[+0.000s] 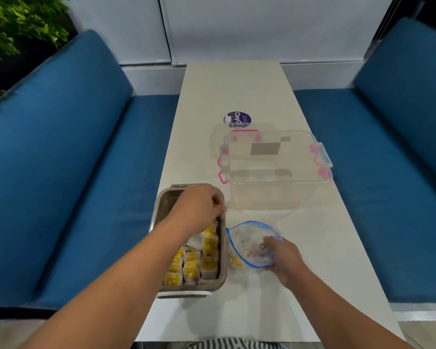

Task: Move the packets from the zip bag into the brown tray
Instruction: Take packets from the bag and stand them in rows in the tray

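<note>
Many yellow-labelled packets (199, 263) stand in rows in the brown tray (165, 205); a few lie in the zip bag (247, 235) just beside it. The left hand (196, 210) arches over the tray, fingers curled down, grip hidden. The right hand (285, 260) reaches into the bag, its hold unclear.

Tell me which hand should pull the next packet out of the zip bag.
Right. The right hand is at the zip bag, fingers showing through its plastic, near the packets left inside. The left hand is over the brown tray, away from the bag.
</note>
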`<state>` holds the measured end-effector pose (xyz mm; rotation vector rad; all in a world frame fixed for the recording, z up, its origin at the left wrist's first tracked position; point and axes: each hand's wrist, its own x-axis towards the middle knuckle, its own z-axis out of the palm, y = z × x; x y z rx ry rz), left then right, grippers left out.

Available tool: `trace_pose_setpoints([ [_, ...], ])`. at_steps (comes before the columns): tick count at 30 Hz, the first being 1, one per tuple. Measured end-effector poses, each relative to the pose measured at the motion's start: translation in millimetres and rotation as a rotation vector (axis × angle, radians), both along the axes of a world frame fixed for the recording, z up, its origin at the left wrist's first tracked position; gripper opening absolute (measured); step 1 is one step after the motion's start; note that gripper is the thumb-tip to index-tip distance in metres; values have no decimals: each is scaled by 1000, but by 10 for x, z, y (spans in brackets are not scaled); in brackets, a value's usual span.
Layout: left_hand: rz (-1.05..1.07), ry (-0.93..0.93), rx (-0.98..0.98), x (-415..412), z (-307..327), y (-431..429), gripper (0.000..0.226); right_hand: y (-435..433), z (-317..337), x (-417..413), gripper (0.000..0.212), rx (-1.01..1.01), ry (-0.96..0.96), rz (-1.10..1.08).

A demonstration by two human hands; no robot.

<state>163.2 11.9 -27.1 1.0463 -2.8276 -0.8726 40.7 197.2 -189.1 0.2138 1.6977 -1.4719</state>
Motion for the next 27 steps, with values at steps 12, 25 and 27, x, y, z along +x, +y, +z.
trace_pose_setpoints([
  [12, -213, -316, -16, -661, -543, 975, 25, 383, 207, -272, 14, 21, 78, 159],
  [25, -148, -505, -120, -706, -893, 1358, 26, 677, 227, -494, 9, 119, 296, 320],
  [27, -97, -477, -108, -716, -899, 1378, 24, 713, 254, -521, 6, 122, 318, 363],
])
